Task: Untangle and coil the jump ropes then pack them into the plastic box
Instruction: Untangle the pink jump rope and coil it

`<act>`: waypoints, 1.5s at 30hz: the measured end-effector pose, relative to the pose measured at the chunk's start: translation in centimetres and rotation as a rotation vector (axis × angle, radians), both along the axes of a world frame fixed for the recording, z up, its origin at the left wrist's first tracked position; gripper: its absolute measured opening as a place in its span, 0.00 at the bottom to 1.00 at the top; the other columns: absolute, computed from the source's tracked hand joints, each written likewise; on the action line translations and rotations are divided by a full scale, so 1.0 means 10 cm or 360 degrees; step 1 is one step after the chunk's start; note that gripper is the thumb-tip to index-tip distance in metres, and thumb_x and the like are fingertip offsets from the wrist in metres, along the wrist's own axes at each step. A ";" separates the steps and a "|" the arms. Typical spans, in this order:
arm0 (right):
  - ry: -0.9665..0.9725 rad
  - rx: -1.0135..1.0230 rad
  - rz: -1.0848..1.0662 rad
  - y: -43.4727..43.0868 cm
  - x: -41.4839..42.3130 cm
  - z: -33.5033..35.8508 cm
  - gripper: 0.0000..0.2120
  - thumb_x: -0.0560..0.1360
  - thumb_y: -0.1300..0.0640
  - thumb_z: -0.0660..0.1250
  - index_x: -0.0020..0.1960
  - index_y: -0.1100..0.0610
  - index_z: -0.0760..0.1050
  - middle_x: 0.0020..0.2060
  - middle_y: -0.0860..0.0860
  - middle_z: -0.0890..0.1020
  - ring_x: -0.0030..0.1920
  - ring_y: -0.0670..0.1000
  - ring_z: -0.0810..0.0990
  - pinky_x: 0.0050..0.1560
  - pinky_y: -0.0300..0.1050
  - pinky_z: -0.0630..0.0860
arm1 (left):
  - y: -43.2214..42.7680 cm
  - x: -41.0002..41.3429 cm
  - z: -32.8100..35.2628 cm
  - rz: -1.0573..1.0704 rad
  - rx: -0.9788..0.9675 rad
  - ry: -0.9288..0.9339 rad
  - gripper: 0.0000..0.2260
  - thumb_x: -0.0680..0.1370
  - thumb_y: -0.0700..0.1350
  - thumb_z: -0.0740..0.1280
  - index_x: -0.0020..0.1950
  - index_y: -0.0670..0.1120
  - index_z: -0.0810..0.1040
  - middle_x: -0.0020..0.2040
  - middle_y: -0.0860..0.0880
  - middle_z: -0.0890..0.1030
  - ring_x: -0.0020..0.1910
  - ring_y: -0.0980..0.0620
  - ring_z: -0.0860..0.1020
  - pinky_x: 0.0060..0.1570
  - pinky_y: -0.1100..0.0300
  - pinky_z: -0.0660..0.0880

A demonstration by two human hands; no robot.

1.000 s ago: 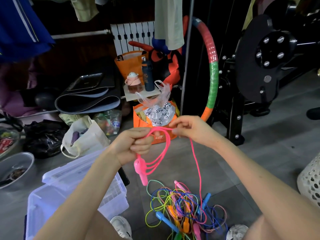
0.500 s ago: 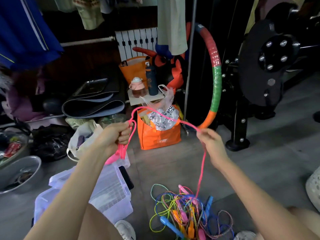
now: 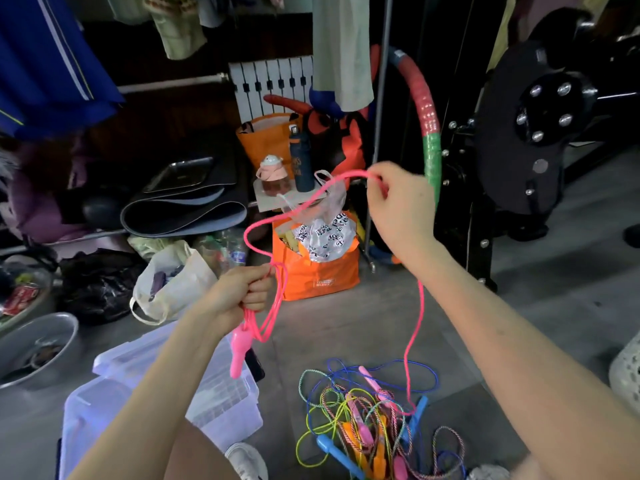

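My left hand (image 3: pixel 239 292) grips a few loops of the pink jump rope (image 3: pixel 419 320), and its pink handle (image 3: pixel 239 351) hangs below my fist. My right hand (image 3: pixel 398 199) is raised up and to the right, pinching the same rope. From there the pink cord drops down to the tangled pile of jump ropes (image 3: pixel 374 420) on the floor, a heap of blue, yellow, orange and braided cords with handles. The clear plastic box (image 3: pixel 221 407) stands at lower left, partly hidden by my left arm, with its lid (image 3: pixel 138 351) lying beside it.
An orange bag (image 3: pixel 318 271) stuffed with plastic sits behind my hands. Rolled mats (image 3: pixel 183 209), a cloth tote (image 3: pixel 173 278), a black bag (image 3: pixel 97 282) and a metal bowl (image 3: pixel 38 344) crowd the left. A hula hoop (image 3: pixel 429 133) and a black exercise machine (image 3: pixel 526 133) stand right. Grey floor lies bare around the pile.
My hands have moved apart. The right hand rose up and to the right, drawing out a long stretch of pink rope, while the left dropped lower with the loops and handle.
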State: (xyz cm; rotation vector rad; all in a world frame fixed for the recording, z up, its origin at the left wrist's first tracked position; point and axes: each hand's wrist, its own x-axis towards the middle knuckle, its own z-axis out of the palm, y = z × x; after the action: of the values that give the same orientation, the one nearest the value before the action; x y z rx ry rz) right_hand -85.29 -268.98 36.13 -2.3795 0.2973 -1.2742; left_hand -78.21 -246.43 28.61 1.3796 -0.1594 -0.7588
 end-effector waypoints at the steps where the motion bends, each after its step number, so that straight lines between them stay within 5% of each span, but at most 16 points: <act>1: 0.0209 -0.0098 -0.0074 -0.03 0.01 -0.14 0.09 0.74 0.59 0.60 0.48 0.57 0.79 0.35 0.59 0.82 0.37 0.63 0.80 0.38 0.53 0.76 | 0.00 0.01 0.00 0.0008 -0.0023 0.0014 0.13 0.82 0.41 0.52 0.38 0.44 0.67 0.20 0.56 0.58 0.15 0.62 0.54 0.16 0.69 0.50; 8: 0.1526 -0.0693 -0.0068 0.16 -0.25 -0.94 0.13 0.74 0.67 0.59 0.54 0.60 0.78 0.52 0.57 0.82 0.54 0.58 0.80 0.48 0.46 0.75 | 0.00 0.00 0.05 0.0078 -0.0028 0.0011 0.13 0.81 0.38 0.53 0.37 0.44 0.69 0.20 0.55 0.59 0.16 0.61 0.55 0.17 0.69 0.50; 15: 0.1708 -0.0418 -0.0429 -0.20 -0.33 -1.32 0.13 0.76 0.64 0.58 0.58 0.57 0.75 0.56 0.53 0.80 0.57 0.56 0.79 0.52 0.43 0.73 | 0.06 0.04 0.04 0.0130 0.0277 -0.0046 0.15 0.82 0.42 0.55 0.35 0.44 0.66 0.19 0.54 0.59 0.15 0.61 0.54 0.14 0.70 0.51; 21: 0.1876 0.0109 -0.0428 -0.59 -0.52 -1.75 0.15 0.80 0.54 0.56 0.61 0.59 0.73 0.59 0.58 0.77 0.60 0.59 0.76 0.55 0.48 0.73 | 0.23 0.18 0.07 0.0060 -0.0167 0.0346 0.10 0.80 0.42 0.56 0.39 0.42 0.68 0.18 0.54 0.60 0.14 0.61 0.56 0.13 0.69 0.52; 24: 0.1961 0.0282 -0.0197 -0.58 -0.50 -1.82 0.15 0.79 0.59 0.54 0.60 0.62 0.75 0.56 0.60 0.79 0.57 0.58 0.78 0.54 0.47 0.73 | 0.27 0.23 0.01 -0.0328 -0.0663 0.0728 0.10 0.80 0.42 0.57 0.46 0.38 0.75 0.24 0.50 0.65 0.21 0.56 0.61 0.22 0.62 0.65; 29: 0.1819 0.0030 0.0028 -0.35 -0.52 -1.92 0.15 0.80 0.55 0.53 0.52 0.61 0.76 0.52 0.58 0.80 0.54 0.58 0.77 0.50 0.47 0.72 | 0.28 0.27 0.01 -0.0381 -0.0965 0.0733 0.17 0.83 0.45 0.52 0.53 0.34 0.75 0.30 0.49 0.65 0.27 0.53 0.64 0.30 0.60 0.65; 32: 0.1633 -0.0343 0.0159 -0.02 -0.55 -1.81 0.11 0.80 0.55 0.54 0.55 0.58 0.73 0.50 0.56 0.81 0.52 0.58 0.79 0.44 0.46 0.70 | 0.17 0.24 0.12 -0.0261 -0.0956 0.0603 0.07 0.73 0.41 0.70 0.44 0.37 0.79 0.24 0.51 0.65 0.23 0.59 0.58 0.20 0.64 0.65; 36: 0.1519 -0.0673 0.0571 0.40 -0.53 -1.50 0.12 0.79 0.51 0.58 0.54 0.57 0.73 0.50 0.55 0.81 0.50 0.58 0.79 0.44 0.46 0.70 | 0.12 0.16 0.17 -0.0118 -0.0846 0.0443 0.21 0.57 0.41 0.81 0.44 0.40 0.77 0.24 0.53 0.65 0.19 0.60 0.59 0.18 0.68 0.62; 38: 0.1390 -0.0724 0.0723 0.53 -0.52 -1.31 0.11 0.78 0.51 0.60 0.53 0.56 0.76 0.49 0.54 0.80 0.50 0.58 0.78 0.43 0.46 0.69 | 0.08 0.11 0.19 -0.0079 -0.0770 0.0349 0.19 0.62 0.42 0.79 0.45 0.40 0.75 0.24 0.53 0.65 0.19 0.60 0.63 0.19 0.69 0.62; 41: 0.1135 -0.0645 0.0953 0.65 -0.50 -1.05 0.07 0.76 0.53 0.64 0.46 0.55 0.79 0.42 0.54 0.79 0.46 0.58 0.77 0.40 0.45 0.66 | 0.02 0.03 0.24 0.0053 -0.0466 0.0032 0.06 0.79 0.43 0.59 0.45 0.41 0.71 0.24 0.54 0.65 0.20 0.58 0.63 0.21 0.69 0.63; 45: 0.0965 -0.0536 0.1054 0.70 -0.46 -0.70 0.10 0.75 0.51 0.62 0.48 0.52 0.81 0.37 0.51 0.75 0.46 0.54 0.74 0.44 0.46 0.68 | -0.01 -0.09 0.27 0.0143 -0.0244 -0.0168 0.11 0.82 0.40 0.54 0.44 0.40 0.71 0.24 0.51 0.70 0.22 0.53 0.72 0.26 0.66 0.71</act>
State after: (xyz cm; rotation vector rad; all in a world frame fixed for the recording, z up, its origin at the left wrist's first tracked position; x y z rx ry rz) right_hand -89.89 -261.97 29.17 -2.7429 -0.5429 -0.3053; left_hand -79.08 -246.51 31.30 1.2725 -0.2324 -0.5870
